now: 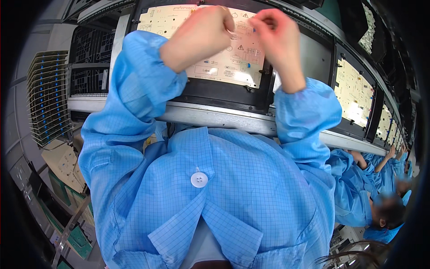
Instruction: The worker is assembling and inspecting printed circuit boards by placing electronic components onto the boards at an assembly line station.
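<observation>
Both my hands are above a cream circuit board [233, 77] seated in a black carrier frame [215, 95]. My left hand [204, 36] is over the middle of the board, its fingers curled in and their tips mostly hidden behind the knuckles. Toward the board's right side, my right hand [278, 38] has thumb and forefinger drawn together in a pinch. Whatever either hand holds is too small or hidden to make out. A small blue part [249, 65] stands on the board below my right hand, near its lower right corner.
A metal rail [219, 117] runs along the near side of the line. More boards in carriers [354, 92] follow to the right, where co-workers in blue smocks [351, 188] are seated. On the left stands a rack of stacked boards [49, 98] with blue parts.
</observation>
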Motion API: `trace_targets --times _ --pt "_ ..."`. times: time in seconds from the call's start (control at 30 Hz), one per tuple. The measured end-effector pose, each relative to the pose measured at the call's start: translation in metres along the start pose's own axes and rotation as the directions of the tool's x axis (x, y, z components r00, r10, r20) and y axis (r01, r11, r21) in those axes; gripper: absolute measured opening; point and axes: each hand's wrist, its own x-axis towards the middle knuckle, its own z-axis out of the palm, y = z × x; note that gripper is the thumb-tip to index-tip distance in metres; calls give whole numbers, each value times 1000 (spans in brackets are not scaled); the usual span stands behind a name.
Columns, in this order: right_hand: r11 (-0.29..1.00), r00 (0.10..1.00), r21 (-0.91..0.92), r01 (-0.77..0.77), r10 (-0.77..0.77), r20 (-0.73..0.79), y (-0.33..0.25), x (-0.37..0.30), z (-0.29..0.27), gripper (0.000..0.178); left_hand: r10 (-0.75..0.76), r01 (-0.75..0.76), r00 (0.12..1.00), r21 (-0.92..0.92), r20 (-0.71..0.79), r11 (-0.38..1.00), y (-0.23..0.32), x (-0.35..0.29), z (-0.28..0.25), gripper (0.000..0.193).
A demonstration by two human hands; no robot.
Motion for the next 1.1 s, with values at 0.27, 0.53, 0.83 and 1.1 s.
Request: trace_targets --times 0.27,0.53,0.83,1.1 --pt "936 971 335 -107 171 -166 27 -26 -29 14 -43 16 981 141 188 990 16 22 34 16" --pt "919 963 380 -104 189 -192 32 -36 -35 14 -161 116 942 162 296 980 19 35 35 16" --pt "954 976 279 -106 154 -154 30 -42 -34 16 -238 136 900 284 365 949 42 44 37 17" --pt "992 991 38 -117 119 -52 30 -48 -16 12 -123 37 941 268 315 963 39 42 44 24"
